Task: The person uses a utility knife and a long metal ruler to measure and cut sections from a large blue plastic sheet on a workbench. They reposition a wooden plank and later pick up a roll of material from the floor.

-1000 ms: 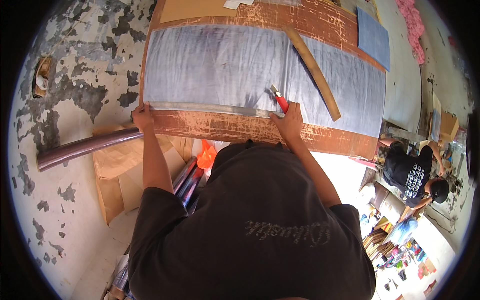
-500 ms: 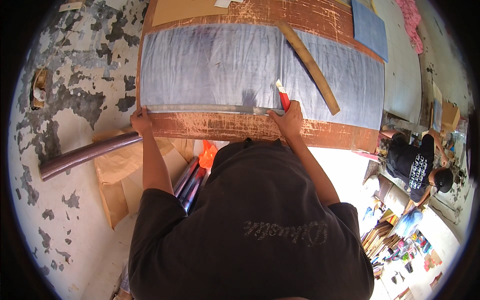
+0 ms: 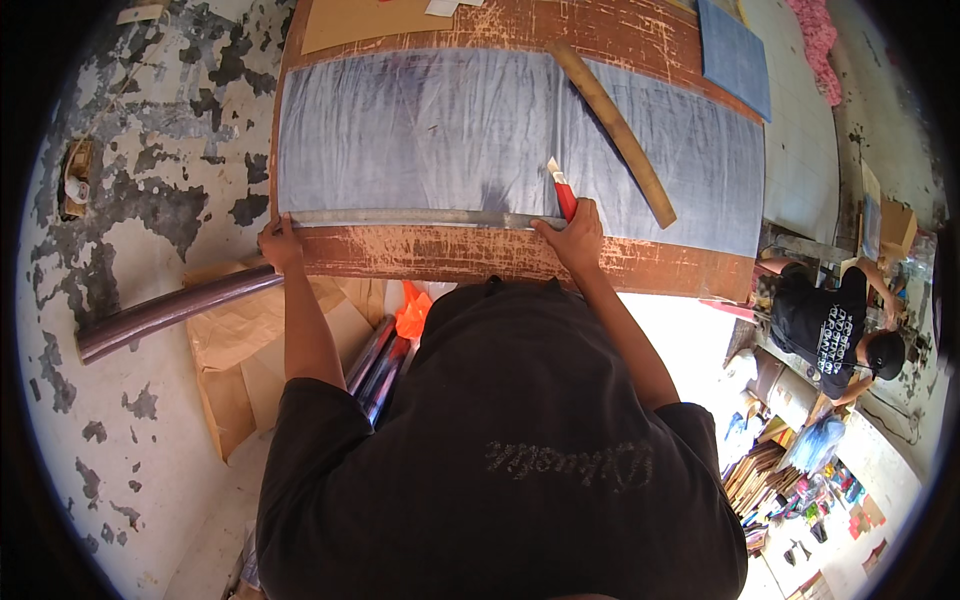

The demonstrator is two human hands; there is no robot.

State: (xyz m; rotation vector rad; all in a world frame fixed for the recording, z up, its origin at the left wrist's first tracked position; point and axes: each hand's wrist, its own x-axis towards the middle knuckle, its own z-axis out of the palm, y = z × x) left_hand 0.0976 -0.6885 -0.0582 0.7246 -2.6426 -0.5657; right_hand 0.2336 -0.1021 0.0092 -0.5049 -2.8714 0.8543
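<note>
A long grey-blue sheet (image 3: 420, 130) with a wrinkled, translucent look lies across the worktable. Along its near edge runs a metal ruler (image 3: 400, 217). My left hand (image 3: 280, 246) pinches the ruler's left end at the table's left edge. In my right hand (image 3: 576, 238) is a red utility knife (image 3: 563, 192), its pale blade end pointing away from me. The thumb of that hand presses against the ruler's right end. A curved-looking wooden strip (image 3: 620, 135) rests slantwise on the right half of the sheet.
The scratched brown table (image 3: 430, 250) shows in front of the sheet. Cardboard (image 3: 370, 22) lies at its far side, a blue slab (image 3: 735, 60) at the far right. A dark roll (image 3: 180, 312) leans by the peeling wall. Another person (image 3: 830, 320) crouches at the right.
Both hands keep their hold on the ruler and knife. The whole view has shifted very slightly; the other person's arm and head have moved a little.
</note>
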